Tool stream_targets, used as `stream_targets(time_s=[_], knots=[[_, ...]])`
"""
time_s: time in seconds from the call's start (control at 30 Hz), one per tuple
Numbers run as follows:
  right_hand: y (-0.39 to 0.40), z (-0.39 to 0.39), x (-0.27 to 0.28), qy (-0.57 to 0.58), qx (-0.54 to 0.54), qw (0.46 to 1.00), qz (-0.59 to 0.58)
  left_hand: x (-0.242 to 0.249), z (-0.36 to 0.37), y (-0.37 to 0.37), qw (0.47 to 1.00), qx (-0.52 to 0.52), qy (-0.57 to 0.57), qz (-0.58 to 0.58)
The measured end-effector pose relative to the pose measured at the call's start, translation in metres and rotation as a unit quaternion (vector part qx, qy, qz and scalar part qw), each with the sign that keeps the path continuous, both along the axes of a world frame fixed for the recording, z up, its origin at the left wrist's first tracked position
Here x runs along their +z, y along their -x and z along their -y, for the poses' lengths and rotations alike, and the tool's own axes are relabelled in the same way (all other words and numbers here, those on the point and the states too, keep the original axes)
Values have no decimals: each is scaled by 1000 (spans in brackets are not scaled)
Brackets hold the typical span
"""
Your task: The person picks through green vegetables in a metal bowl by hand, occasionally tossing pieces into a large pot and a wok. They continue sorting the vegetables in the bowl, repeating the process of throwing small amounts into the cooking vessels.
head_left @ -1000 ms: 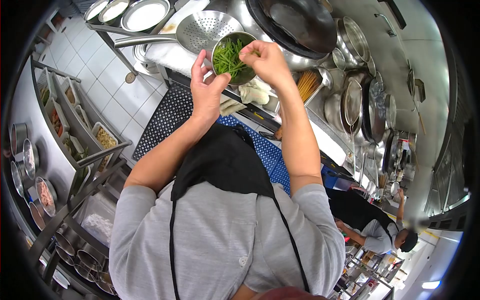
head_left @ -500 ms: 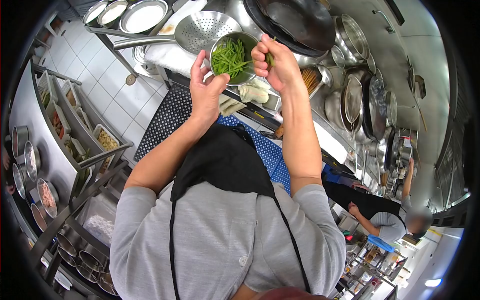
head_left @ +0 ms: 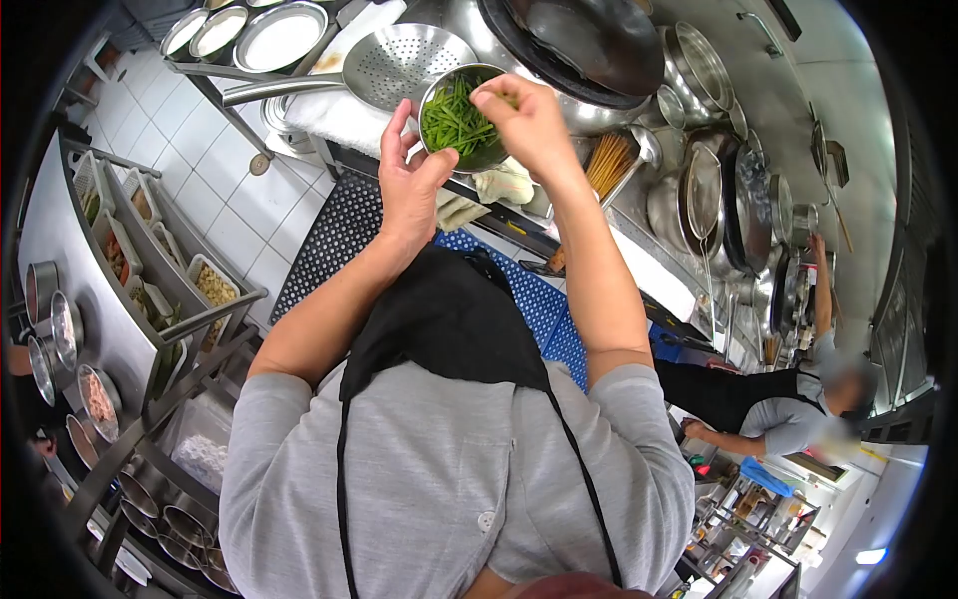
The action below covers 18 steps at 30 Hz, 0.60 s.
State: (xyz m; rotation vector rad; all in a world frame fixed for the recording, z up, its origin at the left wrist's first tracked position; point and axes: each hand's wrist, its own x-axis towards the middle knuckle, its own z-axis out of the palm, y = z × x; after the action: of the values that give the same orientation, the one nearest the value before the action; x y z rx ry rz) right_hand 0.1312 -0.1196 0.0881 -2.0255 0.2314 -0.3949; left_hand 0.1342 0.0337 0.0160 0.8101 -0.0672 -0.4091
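A metal bowl (head_left: 492, 158) holding thin cut green vegetable pieces (head_left: 454, 118) is tilted toward me. My left hand (head_left: 407, 185) grips its near left side, with the thumb at the rim and the fingers along the outside. Over the bowl's right side, my right hand (head_left: 529, 122) is closed in a pinch, with a little green showing at the fingers. Part of the greens is hidden behind this hand. Just behind the bowl lies a perforated metal ladle (head_left: 409, 62), its long handle pointing left.
Large dark woks (head_left: 589, 50) stand behind the bowl. Right of my forearm are a bamboo brush (head_left: 609, 165) and a ladle (head_left: 647, 148). Folded cloths (head_left: 504, 185) lie at the counter edge. Food baskets (head_left: 212, 285) line the left counter. A co-worker (head_left: 768, 409) stands at the right.
My right hand has moved left from beside the bowl, with greens in its fingers, to over the bowl. My left hand and the bowl have hardly moved. The co-worker has shifted slightly.
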Motion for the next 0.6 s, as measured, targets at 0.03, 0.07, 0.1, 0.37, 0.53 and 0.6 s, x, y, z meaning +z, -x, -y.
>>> stream_targets(time_s=[0.03,0.07,0.1,0.37,0.53,0.6], knots=[[0,-1,-1,56,-5,998,-40,0,0,0,1000,0,1,5],[1,-2,0,112,-9,990,-80,-1,1,0,1000,0,-1,7],[2,-9,9,152,3,984,-89,-1,1,1,1000,1,-2,9],[-12,-12,2,350,22,934,-67,3,1,1,1000,6,-11,29],[2,0,22,-1,14,999,45,0,-4,-4,999,26,-21,9],[13,15,32,-282,33,956,-70,0,-6,-5,1000,25,-17,1]])
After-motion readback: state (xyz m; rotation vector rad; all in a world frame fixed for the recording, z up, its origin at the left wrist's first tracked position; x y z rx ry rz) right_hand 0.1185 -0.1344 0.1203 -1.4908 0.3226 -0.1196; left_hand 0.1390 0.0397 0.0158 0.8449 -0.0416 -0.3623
